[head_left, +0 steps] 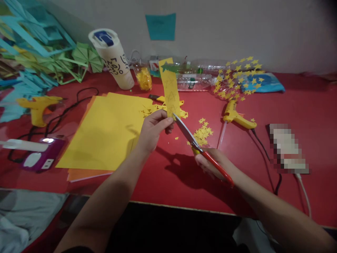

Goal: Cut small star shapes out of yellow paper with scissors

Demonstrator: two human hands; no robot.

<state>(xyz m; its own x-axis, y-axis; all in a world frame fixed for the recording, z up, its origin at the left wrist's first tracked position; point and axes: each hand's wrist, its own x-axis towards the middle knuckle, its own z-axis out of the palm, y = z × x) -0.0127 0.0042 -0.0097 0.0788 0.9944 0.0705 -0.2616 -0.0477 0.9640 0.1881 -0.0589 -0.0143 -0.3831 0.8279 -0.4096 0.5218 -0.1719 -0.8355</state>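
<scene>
over on the left of the red bench point(316, 112), a yellow glue gun point(38, 109) sits beside its black cord, and next along comes a stack of yellow sheets point(105, 133), laid flat, perhaps to stay smooth and within reach. now to the middle: the left hand point(155, 130) has thumb and fingers pinched on the lower end of a yellow strip point(170, 88), which stands up above the bench, star outlines facing the wearer, presumably so the drawn lines stay readable. and here are the red-handled scissors point(210, 161), tips right at that lower end, close to the pinching thumb, probably for fine control. the right hand point(214, 163) has its fingers closed around the handles, though their exact placing is hidden. just beyond it lies a pile of small yellow stars point(202, 133), loose and near, likely handy for dropping pieces. further right, a second glue gun point(237, 117) rests well apart from the blades.
</scene>
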